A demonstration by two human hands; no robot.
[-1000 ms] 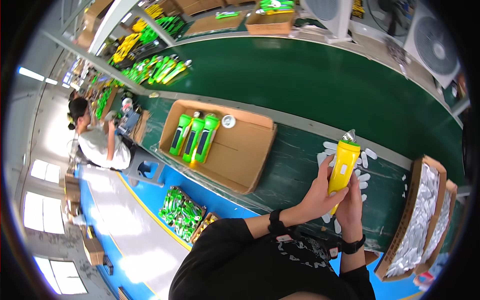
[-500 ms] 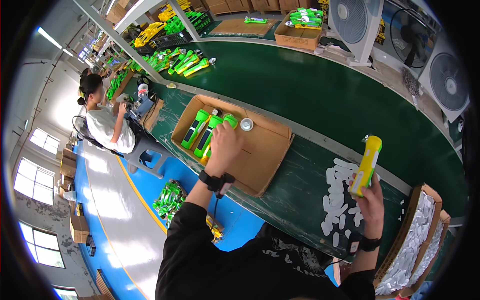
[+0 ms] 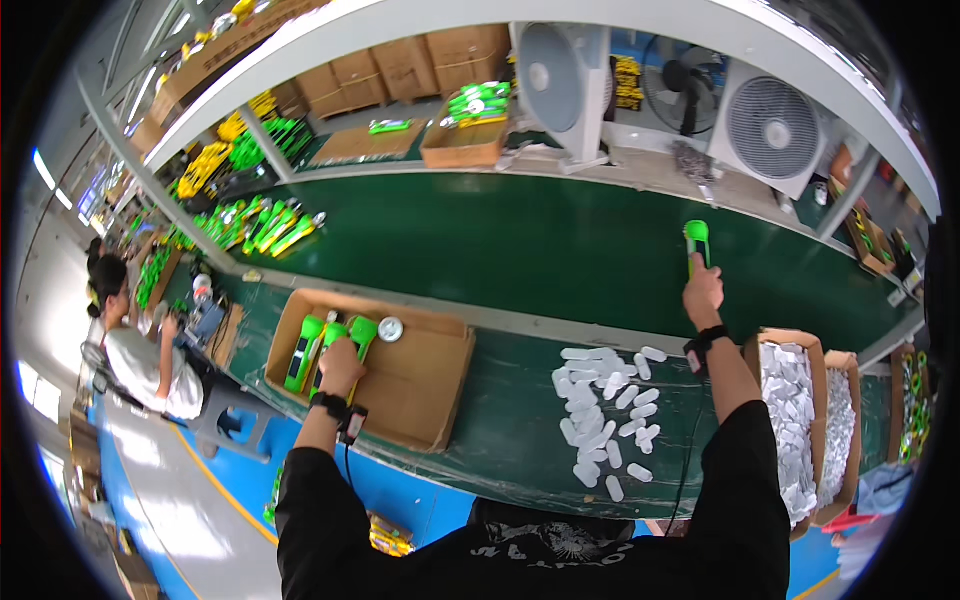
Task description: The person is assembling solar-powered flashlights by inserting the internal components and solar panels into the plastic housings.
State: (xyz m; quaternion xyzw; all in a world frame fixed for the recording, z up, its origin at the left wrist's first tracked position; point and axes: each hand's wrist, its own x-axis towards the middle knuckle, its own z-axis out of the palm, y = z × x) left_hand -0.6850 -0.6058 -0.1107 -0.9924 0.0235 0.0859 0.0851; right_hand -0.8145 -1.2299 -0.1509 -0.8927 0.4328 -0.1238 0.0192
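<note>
My right hand (image 3: 704,294) is stretched out over the green conveyor belt, closed around a green flashlight (image 3: 697,233) whose head points away from me. On the left, my left hand (image 3: 342,368) reaches into an open cardboard box (image 3: 425,400), its fingers closed on a green flashlight (image 3: 363,329); the fingertips are partly hidden. Beside that hand another green flashlight (image 3: 303,356) with a dark panel lies in the box. A round silver reflector (image 3: 390,329) sits at the box's far side. White oval plastic pieces (image 3: 590,400) are scattered on the bench between my arms.
Two cardboard boxes of small pale parts (image 3: 787,430) stand to the right. A pile of flashlights (image 3: 285,228) lies on the belt at far left. A seated person (image 3: 150,365) works beyond the left box. Fans (image 3: 773,128) and a white shelf frame (image 3: 480,32) line the far side.
My right hand has moved outward from above the white pieces to over the belt, turning its flashlight from yellow side to green side. My left hand stays in the box. The view has shifted.
</note>
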